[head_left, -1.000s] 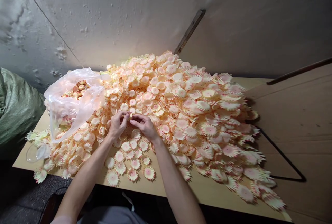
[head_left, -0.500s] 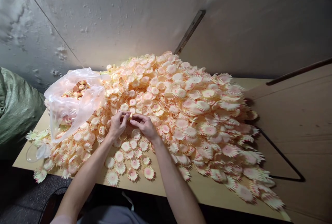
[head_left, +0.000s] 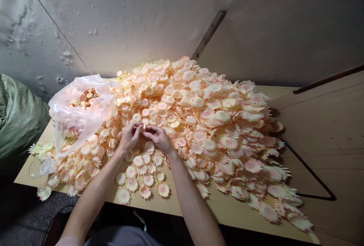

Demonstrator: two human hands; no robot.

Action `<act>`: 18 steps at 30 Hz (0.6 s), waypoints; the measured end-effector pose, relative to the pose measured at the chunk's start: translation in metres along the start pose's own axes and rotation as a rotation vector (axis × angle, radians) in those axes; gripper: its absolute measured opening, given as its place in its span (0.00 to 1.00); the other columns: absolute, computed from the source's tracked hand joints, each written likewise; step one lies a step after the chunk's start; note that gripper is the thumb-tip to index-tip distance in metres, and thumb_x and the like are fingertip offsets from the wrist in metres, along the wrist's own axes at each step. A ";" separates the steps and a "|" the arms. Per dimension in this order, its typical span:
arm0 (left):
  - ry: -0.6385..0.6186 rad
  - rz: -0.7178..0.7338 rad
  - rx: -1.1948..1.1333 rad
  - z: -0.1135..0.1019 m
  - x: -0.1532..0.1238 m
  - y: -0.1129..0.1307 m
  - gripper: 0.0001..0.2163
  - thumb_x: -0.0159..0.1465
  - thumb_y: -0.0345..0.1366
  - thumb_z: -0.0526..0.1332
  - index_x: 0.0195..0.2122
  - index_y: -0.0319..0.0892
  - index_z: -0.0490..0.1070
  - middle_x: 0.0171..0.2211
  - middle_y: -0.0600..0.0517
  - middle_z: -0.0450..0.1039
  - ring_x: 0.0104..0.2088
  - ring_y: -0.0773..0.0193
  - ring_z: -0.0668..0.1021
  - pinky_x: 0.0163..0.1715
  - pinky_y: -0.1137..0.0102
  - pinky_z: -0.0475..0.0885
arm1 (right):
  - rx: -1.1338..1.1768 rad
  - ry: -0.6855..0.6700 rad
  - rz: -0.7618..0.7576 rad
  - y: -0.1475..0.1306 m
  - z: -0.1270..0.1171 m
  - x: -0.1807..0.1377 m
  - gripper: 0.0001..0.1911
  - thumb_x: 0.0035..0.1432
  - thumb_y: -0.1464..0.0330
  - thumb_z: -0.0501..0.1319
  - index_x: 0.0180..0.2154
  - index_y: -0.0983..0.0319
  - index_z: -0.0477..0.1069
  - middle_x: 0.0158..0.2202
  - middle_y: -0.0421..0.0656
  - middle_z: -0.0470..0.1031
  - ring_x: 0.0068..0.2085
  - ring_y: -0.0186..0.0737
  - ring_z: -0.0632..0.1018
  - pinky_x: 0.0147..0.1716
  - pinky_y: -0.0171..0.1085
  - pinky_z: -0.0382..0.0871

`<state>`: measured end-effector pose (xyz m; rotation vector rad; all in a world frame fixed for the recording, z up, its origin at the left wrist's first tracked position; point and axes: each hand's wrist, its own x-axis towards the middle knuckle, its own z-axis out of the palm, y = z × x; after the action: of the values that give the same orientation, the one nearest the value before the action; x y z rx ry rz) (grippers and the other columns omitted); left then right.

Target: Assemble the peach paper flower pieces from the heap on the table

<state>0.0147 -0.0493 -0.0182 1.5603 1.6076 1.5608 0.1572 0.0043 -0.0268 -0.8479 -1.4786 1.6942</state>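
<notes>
A big heap of cream and pink flower-shaped pieces (head_left: 204,120) covers the wooden table (head_left: 227,210). My left hand (head_left: 129,137) and my right hand (head_left: 159,138) meet over the near left part of the heap. Their fingertips pinch together on a small flower piece (head_left: 143,127) between them. Most of that piece is hidden by my fingers. Single flower pieces (head_left: 145,179) lie flat in rows just in front of my hands.
A clear plastic bag (head_left: 81,111) holding small pieces lies at the left of the heap. A clear plastic cup (head_left: 38,167) lies at the table's left corner. A green sack (head_left: 18,119) stands left of the table. Grey walls close behind; a cardboard sheet (head_left: 327,132) leans right.
</notes>
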 end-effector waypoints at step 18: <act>-0.025 -0.034 0.106 0.000 -0.001 -0.004 0.10 0.66 0.40 0.54 0.36 0.40 0.71 0.30 0.50 0.77 0.26 0.69 0.75 0.28 0.75 0.67 | 0.007 -0.011 -0.021 -0.002 0.001 -0.001 0.11 0.47 0.63 0.68 0.34 0.61 0.77 0.35 0.42 0.77 0.37 0.39 0.75 0.39 0.37 0.71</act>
<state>0.0134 -0.0490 -0.0223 1.5913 1.7192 1.4545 0.1574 0.0033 -0.0243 -0.8177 -1.4837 1.6900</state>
